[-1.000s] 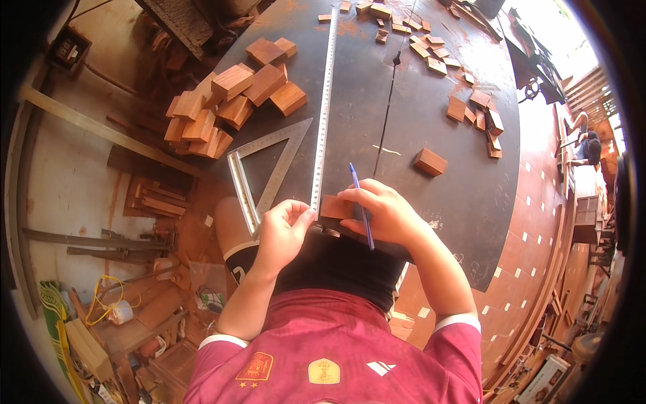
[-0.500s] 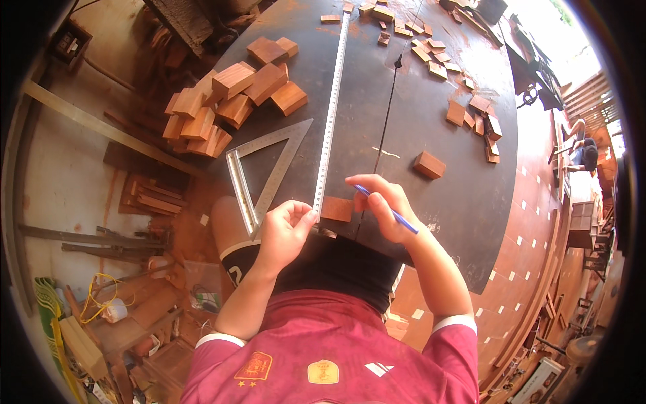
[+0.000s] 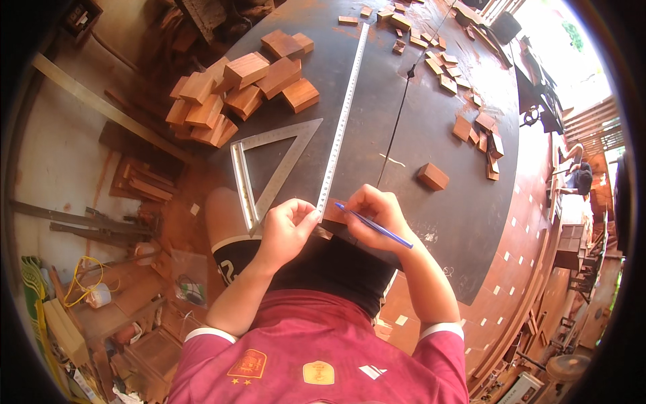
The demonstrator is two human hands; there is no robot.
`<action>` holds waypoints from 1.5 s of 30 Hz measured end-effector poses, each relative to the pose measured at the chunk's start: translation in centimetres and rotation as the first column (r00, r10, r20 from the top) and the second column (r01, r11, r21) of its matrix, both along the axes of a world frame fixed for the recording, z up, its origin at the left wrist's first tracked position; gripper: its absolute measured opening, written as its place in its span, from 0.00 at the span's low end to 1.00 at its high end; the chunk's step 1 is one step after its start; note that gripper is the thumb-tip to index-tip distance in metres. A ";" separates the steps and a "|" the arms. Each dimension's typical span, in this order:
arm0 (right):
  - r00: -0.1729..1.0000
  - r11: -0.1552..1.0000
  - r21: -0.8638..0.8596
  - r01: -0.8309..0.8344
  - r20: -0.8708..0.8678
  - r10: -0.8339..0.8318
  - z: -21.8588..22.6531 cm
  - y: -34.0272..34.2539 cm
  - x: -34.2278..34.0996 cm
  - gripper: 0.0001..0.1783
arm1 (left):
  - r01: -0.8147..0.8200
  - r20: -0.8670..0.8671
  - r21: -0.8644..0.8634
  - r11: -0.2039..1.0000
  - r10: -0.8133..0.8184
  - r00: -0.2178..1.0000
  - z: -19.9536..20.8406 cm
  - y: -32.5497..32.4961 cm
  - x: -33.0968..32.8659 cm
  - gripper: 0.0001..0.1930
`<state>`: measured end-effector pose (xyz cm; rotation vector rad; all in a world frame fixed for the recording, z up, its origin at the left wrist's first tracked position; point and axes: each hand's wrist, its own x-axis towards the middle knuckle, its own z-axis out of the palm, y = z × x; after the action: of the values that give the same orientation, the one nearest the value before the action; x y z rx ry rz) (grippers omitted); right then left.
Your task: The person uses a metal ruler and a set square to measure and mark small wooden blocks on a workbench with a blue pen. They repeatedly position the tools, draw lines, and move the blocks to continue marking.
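Landmark: the long steel ruler (image 3: 342,114), a thin, pale, graduated strip lying flat on the dark worktable (image 3: 431,242), its long axis running from the person's hands straight away toward the far edge. At its near end: a small reddish wood block (image 3: 334,213), flat-faced and square-cut, touching the ruler's end and lying between the two hands, about equally near to both. Left of that end: the left hand (image 3: 288,229), fingers curled and pinched together against the ruler's tip and the block's near corner, pressing rather than gripping. Right of that end: the right hand (image 3: 374,212), closed around a slim blue pen (image 3: 374,226), its tip pointing left at the block's top face and its barrel trailing right and toward the body. Left of the ruler, just beside its near half: a metal triangle square (image 3: 269,172), hollow, dull grey, one long leg thick. Right of the ruler, mid-table: a lone wood block (image 3: 432,176), well apart from the hands. Left of the ruler's far half: a heap of chunky wood blocks (image 3: 235,91), orange-brown and rough-sawn. Right of the far end: scattered small wood offcuts (image 3: 471,114), thin and pale-edged.
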<state>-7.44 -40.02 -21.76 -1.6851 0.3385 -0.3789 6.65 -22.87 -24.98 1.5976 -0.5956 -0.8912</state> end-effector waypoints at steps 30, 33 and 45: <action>0.987 0.889 -0.447 0.102 0.158 -0.034 -0.7 -1.2 0.6 0.11 | -0.057 -0.017 -0.027 0.998 0.057 0.998 0.4 0.3 -0.8 0.03; 0.990 0.880 -0.472 -0.063 0.081 0.114 0.8 -2.0 0.2 0.19 | -0.067 -0.077 -0.030 0.997 0.065 0.995 0.6 0.8 -0.8 0.04; 0.978 0.800 -0.579 -0.159 -0.202 0.048 0.6 -1.0 -0.1 0.34 | -0.084 -0.093 -0.037 0.996 0.080 0.992 1.3 1.3 -0.8 0.05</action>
<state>-7.52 -41.06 -21.18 -2.3586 0.2684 -0.2630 5.87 -21.57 -23.66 1.5251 -0.4777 -0.8810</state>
